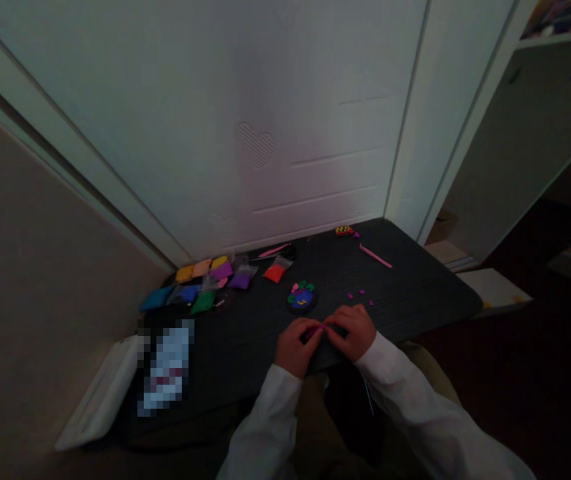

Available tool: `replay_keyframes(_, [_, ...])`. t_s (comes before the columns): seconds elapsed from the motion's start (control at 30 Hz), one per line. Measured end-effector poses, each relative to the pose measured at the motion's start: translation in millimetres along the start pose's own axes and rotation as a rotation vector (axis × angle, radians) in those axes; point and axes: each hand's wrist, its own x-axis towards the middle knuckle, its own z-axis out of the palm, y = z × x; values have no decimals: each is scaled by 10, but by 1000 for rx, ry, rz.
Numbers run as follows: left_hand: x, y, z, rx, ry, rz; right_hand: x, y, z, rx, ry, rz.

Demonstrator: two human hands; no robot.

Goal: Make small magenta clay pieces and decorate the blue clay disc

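Left hand [293, 350] and right hand [350, 331] together at the near edge of a dark table [405, 293], fingers [338, 319] curled and pinching a small magenta clay piece [315, 331] between them. Just ahead, a round blue clay disc [301, 300] with green bits; magenta crumbs [360, 295] to the right; bagged clay [205, 283] farther left.

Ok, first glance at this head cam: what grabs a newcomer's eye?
The two hands come first: the left hand and right hand meet at the table's near edge, pinching a bit of magenta clay. Just beyond them sits a round blue-and-green clay piece on the dark table. Further left, bright clay packets crowd together in a colourful cluster.
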Motion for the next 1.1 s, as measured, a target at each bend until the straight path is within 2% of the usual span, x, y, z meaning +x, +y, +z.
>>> replay_keyframes(0.17, [1,-1,-6,17,3,5,8,-12,-43,52,0,30])
replay_keyframes(0.3, [0,-37,-12,31,75,-71,7,19,-95,146,45,99])
replay_keyframes(0.4, [0,-54,-16,24,76,-98,6,38,-100,168,61,122])
replay_keyframes(0.77, [-6,-30,3,60,-3,-47,15,35,6,74,-56,45])
replay_keyframes(1.1, [-10,-28,12,72,-5,-59,6,35,29,60,-58,29])
